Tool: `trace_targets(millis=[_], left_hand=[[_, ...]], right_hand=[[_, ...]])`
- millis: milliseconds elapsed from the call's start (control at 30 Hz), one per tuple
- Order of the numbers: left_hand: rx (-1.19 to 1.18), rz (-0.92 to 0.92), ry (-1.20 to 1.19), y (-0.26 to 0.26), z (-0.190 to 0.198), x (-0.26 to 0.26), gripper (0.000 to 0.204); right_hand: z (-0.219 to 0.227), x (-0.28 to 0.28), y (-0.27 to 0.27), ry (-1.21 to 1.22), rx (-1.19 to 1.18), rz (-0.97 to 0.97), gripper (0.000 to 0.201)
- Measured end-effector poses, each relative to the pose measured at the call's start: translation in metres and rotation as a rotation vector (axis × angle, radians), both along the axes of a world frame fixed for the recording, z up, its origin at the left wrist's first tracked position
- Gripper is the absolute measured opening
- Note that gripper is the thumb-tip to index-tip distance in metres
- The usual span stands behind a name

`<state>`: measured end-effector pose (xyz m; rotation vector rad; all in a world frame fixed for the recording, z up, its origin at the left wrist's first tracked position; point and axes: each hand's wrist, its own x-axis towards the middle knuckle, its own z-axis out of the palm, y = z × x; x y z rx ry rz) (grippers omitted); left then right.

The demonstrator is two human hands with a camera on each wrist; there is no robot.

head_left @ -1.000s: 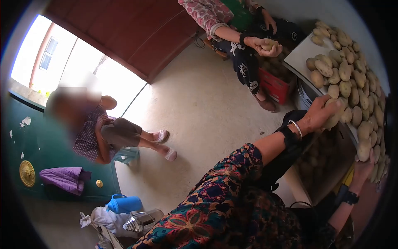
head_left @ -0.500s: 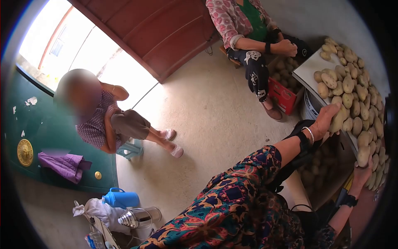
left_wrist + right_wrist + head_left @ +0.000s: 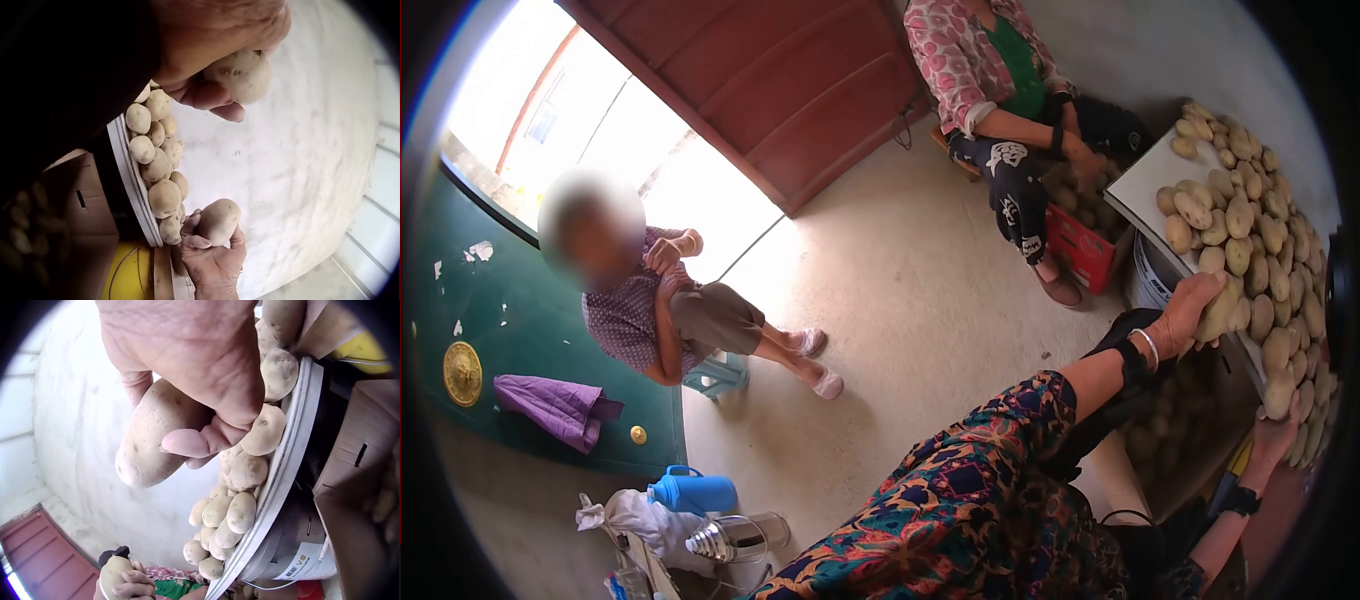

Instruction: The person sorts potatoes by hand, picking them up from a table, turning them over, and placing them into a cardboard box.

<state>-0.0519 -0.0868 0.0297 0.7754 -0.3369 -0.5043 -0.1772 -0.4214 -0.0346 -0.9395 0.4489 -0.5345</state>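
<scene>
My left hand (image 3: pixel 1183 312), with a silver bracelet on the wrist, grips a large pale potato (image 3: pixel 1220 308) at the near edge of the white board (image 3: pixel 1138 187). Lower in the head view, my right hand (image 3: pixel 1277 432) holds another potato (image 3: pixel 1280 393) from below. In the left wrist view that potato (image 3: pixel 219 222) stands up out of the curled right fingers. Seen from the right wrist, my thumb (image 3: pixel 187 444) lies along the side of the long potato (image 3: pixel 156 434). Many potatoes (image 3: pixel 1240 215) are heaped on the board beside both hands.
An open cardboard box (image 3: pixel 81 200) of potatoes stands below the board, near a yellow container (image 3: pixel 128 275). A white bucket (image 3: pixel 306 559) is under it. Across, a seated person (image 3: pixel 1020 110) reaches into a red box (image 3: pixel 1080 245); another person (image 3: pixel 645 300) sits by the green door (image 3: pixel 530 340).
The head view has shifted. The person across lowered a potato and now reaches down into the red box. Both my hands keep their potatoes. The person by the door has raised a hand.
</scene>
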Motion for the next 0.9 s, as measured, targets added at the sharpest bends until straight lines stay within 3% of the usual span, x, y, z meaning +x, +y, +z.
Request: trace_targets(millis=[67, 200, 300, 400, 467, 667, 833, 900], left_hand=[[0.063, 0.013, -0.048, -0.008, -0.011, 0.004, 0.047], [0.473, 0.010, -0.204, -0.015, -0.012, -0.016, 0.041], [0.643, -0.331, 0.175, -0.019, -0.028, -0.068, 0.043], [0.668, -0.670, 0.571, -0.012, -0.121, -0.116, 0.041], [0.994, -0.639, 0.672, -0.009, -0.132, -0.136, 0.041], [0.848, -0.552, 0.750, -0.036, -0.142, -0.122, 0.040], [0.824, -0.370, 0.540, -0.086, -0.113, -0.092, 0.035], [0.815, -0.414, 0.484, -0.106, -0.112, -0.080, 0.038]], right_hand=[[-0.002, -0.003, -0.008, -0.069, 0.043, 0.100, 0.034], [0.027, -0.013, 0.025, -0.124, 0.080, 0.091, 0.031], [0.052, -0.017, 0.050, -0.215, 0.051, 0.063, 0.030], [0.062, -0.023, 0.058, -0.239, 0.064, 0.023, 0.033], [0.068, -0.021, 0.063, -0.185, 0.082, -0.003, 0.033], [0.075, -0.034, 0.063, -0.187, 0.061, -0.049, 0.034], [0.084, -0.042, 0.063, -0.279, -0.027, -0.013, 0.033], [0.088, -0.045, 0.069, -0.255, -0.050, -0.034, 0.029]])
